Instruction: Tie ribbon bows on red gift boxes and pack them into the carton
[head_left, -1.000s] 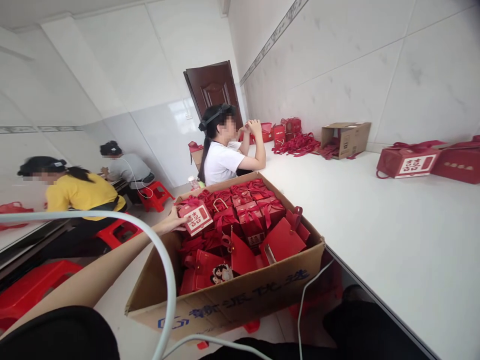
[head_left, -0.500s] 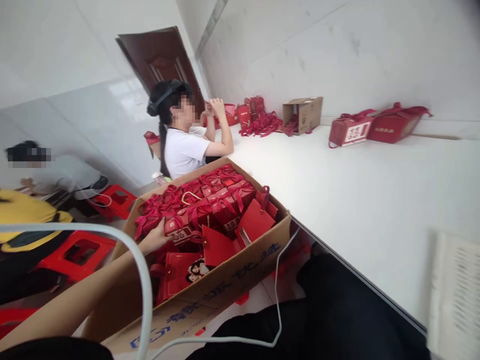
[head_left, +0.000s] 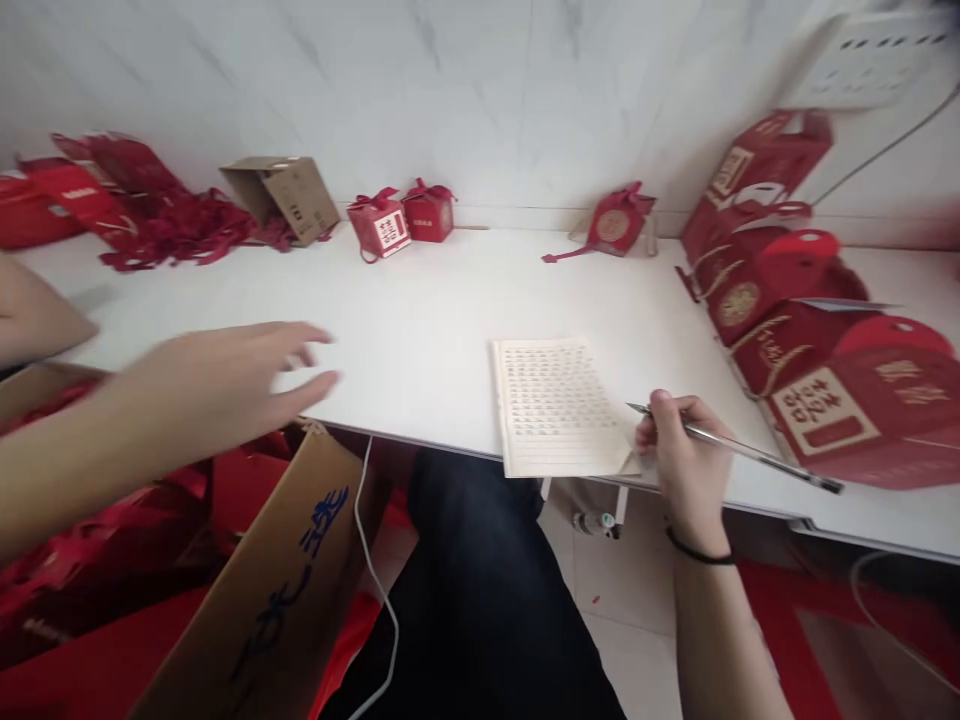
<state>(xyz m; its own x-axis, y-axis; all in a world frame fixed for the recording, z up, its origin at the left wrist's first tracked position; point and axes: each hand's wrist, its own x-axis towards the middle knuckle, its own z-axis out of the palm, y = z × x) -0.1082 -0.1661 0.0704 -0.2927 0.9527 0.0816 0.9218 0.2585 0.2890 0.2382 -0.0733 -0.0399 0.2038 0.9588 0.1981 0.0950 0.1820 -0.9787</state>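
Note:
My right hand is closed around a silver pen, its tip pointing left, just beside a notebook. The notebook lies open at a page with many lines of handwriting, at the front edge of the white table. My left hand, slightly blurred, is over the table's left part with its thumb and fingers apart and nothing in it. Below my left arm stands a cardboard box with blue writing, filled with red gift boxes.
Large red gift boxes line the table's right side. Small red boxes and a cardboard carton stand along the wall. Red ribbons lie at the back left. Another person's arm rests at the left edge. A white cable hangs down.
My left hand has left the red boxes in the cardboard box and moved over the table. The view has swung right, bringing my right hand, the pen and the whole notebook into sight.

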